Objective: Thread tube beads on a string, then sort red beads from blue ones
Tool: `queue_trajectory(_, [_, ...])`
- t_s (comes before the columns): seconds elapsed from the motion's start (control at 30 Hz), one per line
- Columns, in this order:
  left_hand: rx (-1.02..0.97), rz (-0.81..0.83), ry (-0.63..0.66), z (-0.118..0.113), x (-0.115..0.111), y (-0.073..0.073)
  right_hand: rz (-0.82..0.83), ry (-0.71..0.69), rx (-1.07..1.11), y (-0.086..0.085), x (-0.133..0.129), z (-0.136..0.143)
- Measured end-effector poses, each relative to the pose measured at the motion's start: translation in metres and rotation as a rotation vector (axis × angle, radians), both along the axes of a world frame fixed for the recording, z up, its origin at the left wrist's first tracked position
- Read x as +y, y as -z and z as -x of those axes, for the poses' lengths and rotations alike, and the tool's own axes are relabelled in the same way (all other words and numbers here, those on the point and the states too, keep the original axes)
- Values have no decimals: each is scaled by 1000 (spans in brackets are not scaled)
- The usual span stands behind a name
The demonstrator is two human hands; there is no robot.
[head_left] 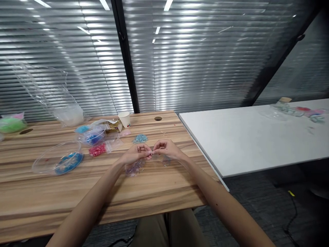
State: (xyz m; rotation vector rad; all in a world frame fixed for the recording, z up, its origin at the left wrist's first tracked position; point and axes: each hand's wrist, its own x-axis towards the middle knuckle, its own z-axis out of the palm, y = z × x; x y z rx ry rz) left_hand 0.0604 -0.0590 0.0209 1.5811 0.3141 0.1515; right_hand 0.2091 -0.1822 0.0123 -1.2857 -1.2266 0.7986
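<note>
1. At the front of the wooden table (123, 202), the left hand (137, 153) and right hand (167, 150) meet, thumb and fingertips of each pinched together on one small piece (151, 153) (too small to identify).
2. Location: the piece is raised just above the tabletop, between the two hands. Purple pieces (135, 168) lie beside and below the left hand; a pale blue pile (140, 138) sits just beyond it.
3. Handling, in my judgement: a light, steady pinch, with both wrists low, suits so small a piece. Working close over the wood would limit any drop, and clearance from the loose pieces would prevent scatter.
4. Containers: a clear round dish (48, 157) holds blue pieces (69, 163) toward its right side. A clear bowl (101, 134) holds dark blue material (94, 139).
5. A clear bag (109, 146) contains red pieces (97, 150); a large clear bag (65, 113) has whitish contents, unidentified.
6. The paper cup (124, 119) stands upright (contents cannot be determined).
</note>
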Motion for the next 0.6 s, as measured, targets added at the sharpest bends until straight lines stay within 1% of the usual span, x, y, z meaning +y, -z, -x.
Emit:
queue_trajectory(0.1, [12, -71, -65, 1, 4, -4, -17, 6, 0, 0, -1, -2])
queue_trajectory(0.2, [66, -185, -139, 3, 11, -6, -20, 52, 15, -1, -1, -3])
queue_trajectory(0.33, [116, -523, -177, 4, 22, -5, -20, 130, 36, -2, -1, -3])
queue_trajectory(0.4, [110, -666, -149, 4, 26, -3, -29, 166, 56, -2, -1, -5])
queue_trajectory(0.43, [105, -710, -124, 4, 28, -2, -31, 181, 62, -2, -1, -6])
queue_trajectory(0.5, [91, -759, -65, 4, 29, 0, -32, 205, 67, 0, 0, -8])
queue_trajectory(0.6, [55, -777, 2, 4, 29, 1, -36, 230, 61, 3, 1, -11])
